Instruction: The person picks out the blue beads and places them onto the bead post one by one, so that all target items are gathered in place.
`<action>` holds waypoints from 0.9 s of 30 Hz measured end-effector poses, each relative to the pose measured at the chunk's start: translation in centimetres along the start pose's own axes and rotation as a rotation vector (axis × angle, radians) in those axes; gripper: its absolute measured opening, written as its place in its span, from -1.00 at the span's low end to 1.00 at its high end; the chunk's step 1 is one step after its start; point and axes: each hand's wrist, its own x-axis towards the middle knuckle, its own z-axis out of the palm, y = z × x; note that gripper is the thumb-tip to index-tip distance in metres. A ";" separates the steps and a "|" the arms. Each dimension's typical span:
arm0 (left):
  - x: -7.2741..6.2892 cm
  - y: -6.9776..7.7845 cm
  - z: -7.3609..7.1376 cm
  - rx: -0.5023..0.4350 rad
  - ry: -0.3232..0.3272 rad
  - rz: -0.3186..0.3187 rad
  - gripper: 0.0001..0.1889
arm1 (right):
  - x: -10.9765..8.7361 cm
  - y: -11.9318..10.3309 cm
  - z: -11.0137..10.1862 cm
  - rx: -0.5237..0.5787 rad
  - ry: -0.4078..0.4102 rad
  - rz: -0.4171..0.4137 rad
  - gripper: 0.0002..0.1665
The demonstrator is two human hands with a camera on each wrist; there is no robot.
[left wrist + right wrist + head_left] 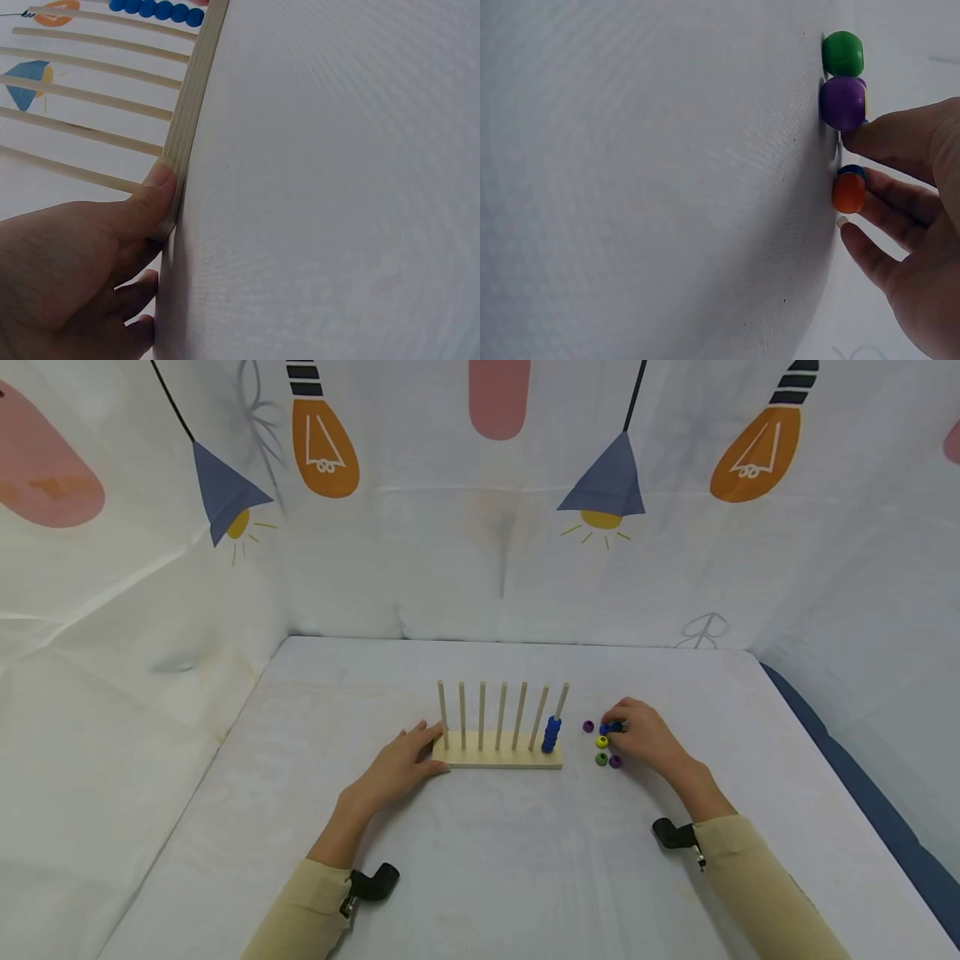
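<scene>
A pale wooden peg stand (498,760) with several upright pegs sits on the table. Blue beads (551,735) are stacked on its rightmost peg; the other pegs are bare. My left hand (401,767) grips the stand's left end, its thumb (159,176) along the front edge. To the right of the stand, my right hand (647,737) pinches a blue bead (604,728) among loose beads, its fingertips partly hidden. By that hand lie a yellow bead (602,742), a green bead (844,54), a purple bead (844,103) and an orange bead (849,193).
Another purple bead (588,727) lies between the stand and the right hand. A white cloth covers the table (495,860). White curtains (450,552) printed with lamps and bulbs hang behind it and at both sides.
</scene>
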 end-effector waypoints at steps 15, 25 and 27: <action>-0.1 0.2 0.0 -0.009 0.001 0.010 -0.24 | -0.2 -1.9 -1.6 0.073 -0.020 -0.013 -0.71; -0.1 0.0 0.1 -0.005 -0.009 0.006 -0.24 | -0.4 -4.8 -3.3 0.116 0.026 -0.086 -0.76; 0.0 -0.1 0.1 0.000 -0.007 0.011 -0.24 | -0.4 -5.5 -3.7 0.128 0.036 -0.106 -0.77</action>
